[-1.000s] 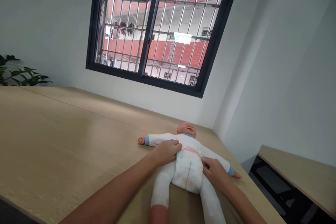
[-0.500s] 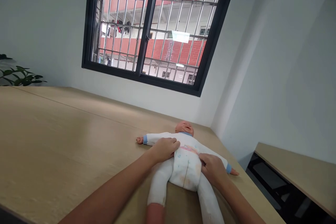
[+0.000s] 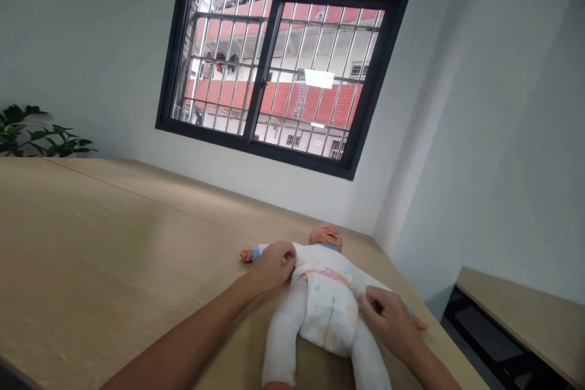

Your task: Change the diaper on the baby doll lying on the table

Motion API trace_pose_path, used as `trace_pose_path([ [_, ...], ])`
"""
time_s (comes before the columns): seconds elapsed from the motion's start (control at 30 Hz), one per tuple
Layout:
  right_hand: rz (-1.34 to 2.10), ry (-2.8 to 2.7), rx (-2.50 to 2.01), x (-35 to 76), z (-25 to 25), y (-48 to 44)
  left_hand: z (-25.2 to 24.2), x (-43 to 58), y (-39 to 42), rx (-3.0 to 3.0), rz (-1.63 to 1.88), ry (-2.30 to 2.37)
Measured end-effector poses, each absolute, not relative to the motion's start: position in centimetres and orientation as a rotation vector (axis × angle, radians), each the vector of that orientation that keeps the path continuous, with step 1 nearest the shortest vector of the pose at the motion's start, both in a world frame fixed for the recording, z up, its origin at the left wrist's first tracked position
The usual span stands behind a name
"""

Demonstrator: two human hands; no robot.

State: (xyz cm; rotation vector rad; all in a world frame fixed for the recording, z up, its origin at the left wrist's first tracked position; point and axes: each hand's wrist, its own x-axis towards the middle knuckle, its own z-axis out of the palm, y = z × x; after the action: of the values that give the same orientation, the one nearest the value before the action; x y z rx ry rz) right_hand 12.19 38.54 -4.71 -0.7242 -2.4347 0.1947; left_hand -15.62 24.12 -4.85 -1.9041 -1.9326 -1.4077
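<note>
A baby doll [image 3: 325,259] in a white long-sleeved top with blue cuffs lies on its back on the table, head away from me. A white diaper [image 3: 329,317] with faint prints and a pink-orange waistband wraps its hips over white leggings. My left hand [image 3: 273,267] is closed in a pinch at the left side of the doll's waist, by the diaper's upper edge. My right hand [image 3: 388,317] is closed with curled fingers at the diaper's right side, near the doll's arm. The exact bit of diaper between the fingertips is hidden.
The wooden tabletop [image 3: 114,268] spreads out to the left. Behind it is a wall with a dark-framed barred window [image 3: 256,147]. A leafy plant [image 3: 59,143] stands at the far left. Lower right is another wooden surface [image 3: 521,301] with a dark front.
Both hands have moved outward from the front of the diaper to its sides, and their fingers have curled. The camera view has tilted up slightly.
</note>
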Motion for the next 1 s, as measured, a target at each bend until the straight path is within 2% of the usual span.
trace_pose_path([
  [0.13, 0.341, -2.294, -0.487, 12.0, -3.6, 36.4, -2.9, -12.3, 23.1, -2.123, -1.567, -1.678],
  [0.23, 0.422, -2.47, -0.239, 11.8, -2.9, 34.4, -2.3, -10.7, 22.5, -2.355, -1.388, -1.539],
  [0.37, 0.481, -2.603, -0.201, 11.5, -2.5, 33.8, -2.8, -11.3, 22.7, -2.476, -1.132, -1.632],
  [0.53, 0.339, -2.634, -0.45, 11.7, -4.0, 36.4, -3.5, -12.7, 23.1, -2.52, -1.122, -1.802],
  [0.67, 0.439, -2.579, -0.672, 11.9, -5.7, 38.7, -4.0, -13.9, 23.5, -2.44, -1.211, -1.859],
  [0.73, 0.382, -2.55, -0.798, 12.1, -6.0, 39.8, -4.5, -15.0, 23.8, -2.308, -1.18, -1.931],
  [0.87, 0.129, -2.513, -1.194, 12.8, -6.1, 41.4, -5.9, -17.7, 23.9, -1.961, -0.861, -2.219],
  [1.0, 0.119, -2.575, -1.363, 13.1, -6.6, 41.3, -6.7, -18.9, 23.6, -1.901, -0.63, -2.426],
])
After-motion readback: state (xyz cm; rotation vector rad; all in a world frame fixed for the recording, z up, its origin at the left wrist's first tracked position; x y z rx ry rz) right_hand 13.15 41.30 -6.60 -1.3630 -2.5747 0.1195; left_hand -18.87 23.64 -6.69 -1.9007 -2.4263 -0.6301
